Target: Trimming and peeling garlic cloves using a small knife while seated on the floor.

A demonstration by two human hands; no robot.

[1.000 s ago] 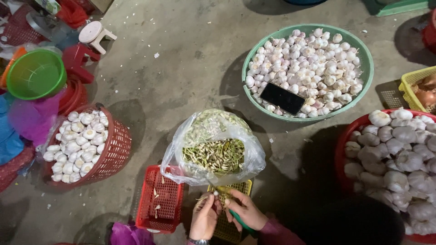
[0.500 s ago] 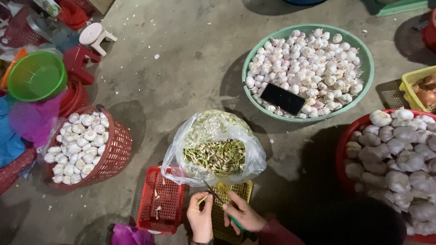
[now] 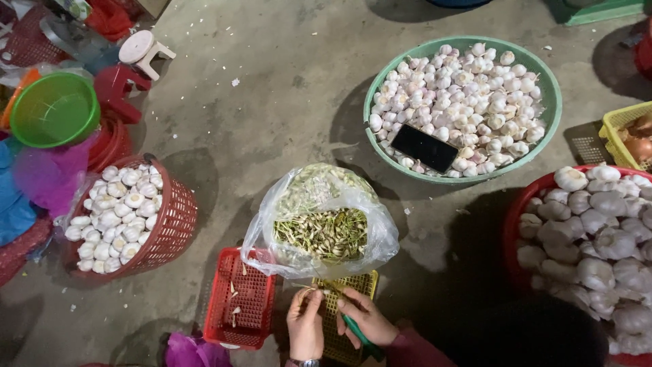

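At lower centre of the frame, our left hand [image 3: 305, 325] pinches a garlic stalk [image 3: 314, 290] over the yellow basket [image 3: 346, 346]; our right hand [image 3: 367, 317] grips a green-handled knife [image 3: 358, 333], fingers closed, below the clear bag of trimmings [image 3: 324, 231].

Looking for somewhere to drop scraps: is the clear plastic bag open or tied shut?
Open: the clear plastic bag gapes at its mouth, showing green-and-pale trimmings heaped inside.
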